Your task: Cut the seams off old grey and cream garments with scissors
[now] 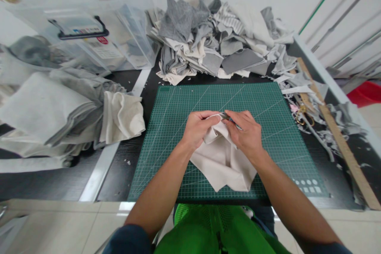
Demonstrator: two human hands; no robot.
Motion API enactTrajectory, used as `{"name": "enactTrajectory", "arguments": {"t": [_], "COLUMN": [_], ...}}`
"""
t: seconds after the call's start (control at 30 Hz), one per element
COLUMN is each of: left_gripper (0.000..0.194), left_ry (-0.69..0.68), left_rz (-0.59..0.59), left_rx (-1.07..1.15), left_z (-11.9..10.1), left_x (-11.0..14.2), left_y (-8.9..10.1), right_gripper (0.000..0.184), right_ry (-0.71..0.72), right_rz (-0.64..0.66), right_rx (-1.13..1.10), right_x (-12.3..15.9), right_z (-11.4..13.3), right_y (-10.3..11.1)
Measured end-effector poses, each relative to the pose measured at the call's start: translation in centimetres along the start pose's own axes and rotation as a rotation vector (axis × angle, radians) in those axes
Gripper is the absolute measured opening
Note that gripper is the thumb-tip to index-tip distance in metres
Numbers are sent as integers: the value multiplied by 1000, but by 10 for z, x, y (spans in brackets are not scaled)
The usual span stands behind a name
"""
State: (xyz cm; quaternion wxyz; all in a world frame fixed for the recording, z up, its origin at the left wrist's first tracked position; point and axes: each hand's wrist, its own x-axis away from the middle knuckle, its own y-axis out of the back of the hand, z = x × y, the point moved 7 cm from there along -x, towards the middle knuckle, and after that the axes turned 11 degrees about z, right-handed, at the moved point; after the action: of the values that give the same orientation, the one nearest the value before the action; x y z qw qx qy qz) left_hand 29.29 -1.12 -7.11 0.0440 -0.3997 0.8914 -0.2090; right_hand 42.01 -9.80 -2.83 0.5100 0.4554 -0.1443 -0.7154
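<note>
My left hand (pixel 198 129) pinched the gathered edge of a cream cloth (pixel 212 156), my right hand (pixel 247 131) a small metal tool (pixel 224 116) beside it, the lower folds lying loose.

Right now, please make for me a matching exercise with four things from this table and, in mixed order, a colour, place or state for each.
1. cutting mat
2. cream cloth
3. plastic box
4. wooden ruler

A. transparent, back left
B. held between left hand and right hand
C. long and narrow, at the right
D. green, with grid lines

Right pairs: 1-D, 2-B, 3-A, 4-C
</note>
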Motion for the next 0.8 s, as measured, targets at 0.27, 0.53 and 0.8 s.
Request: {"name": "enactTrajectory", "arguments": {"t": [0.27, 0.53, 0.8], "left_gripper": [21, 23, 24], "left_ry": [2, 14, -3], "left_rz": [-16, -31, -68], "left_rx": [7, 2, -18], "left_z": [0, 3, 3], "left_x": [0, -1, -1], "left_y": [1, 3, 6], "right_gripper": [24, 23, 25], "right_ry": [-4, -76, -22], "right_rz": [-10, -47, -55], "right_rx": [-20, -65, -30], "right_x": [0, 2, 2], "right_z": [-1, -5, 3], "right_y": [0, 3, 3]}}
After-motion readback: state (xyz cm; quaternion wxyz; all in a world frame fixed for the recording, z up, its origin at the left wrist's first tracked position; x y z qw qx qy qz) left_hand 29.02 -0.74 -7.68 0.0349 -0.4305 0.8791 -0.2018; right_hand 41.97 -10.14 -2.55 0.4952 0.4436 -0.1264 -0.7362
